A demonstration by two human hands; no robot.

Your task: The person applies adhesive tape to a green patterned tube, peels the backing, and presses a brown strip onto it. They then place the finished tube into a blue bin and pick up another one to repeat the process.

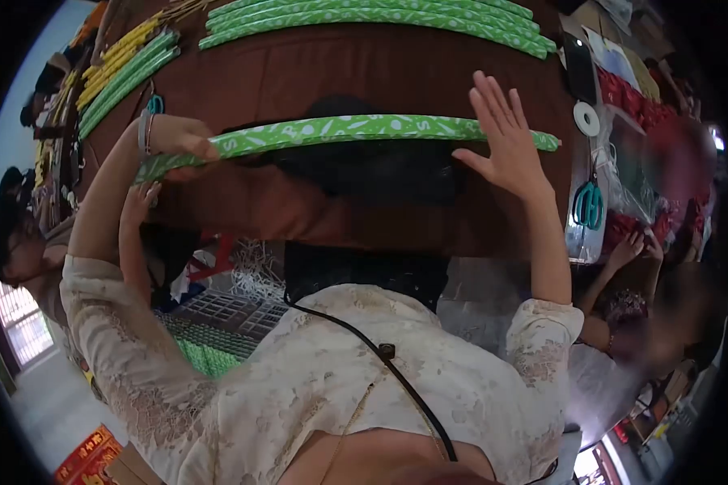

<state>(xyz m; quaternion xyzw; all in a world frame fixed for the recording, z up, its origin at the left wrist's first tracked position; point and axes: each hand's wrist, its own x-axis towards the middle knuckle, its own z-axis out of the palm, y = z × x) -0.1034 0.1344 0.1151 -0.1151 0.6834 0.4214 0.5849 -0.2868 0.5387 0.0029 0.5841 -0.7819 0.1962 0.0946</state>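
Note:
A long, slightly curved tube wrapped in green paper with white patterns stretches across the brown-covered table. Near its left end my left hand is closed around it. Toward the other end, my right hand lies over the tube with its fingers spread and thumb out. Some of the tube is hidden behind that palm, and its tip shows past the wrist side. Dark shadow covers the cloth below the middle of the tube.
More green wrapped tubes lie along the far edge, with yellow ones at left. A co-worker's hand is below the tube's left end. On the right are teal scissors, a tape roll and a phone.

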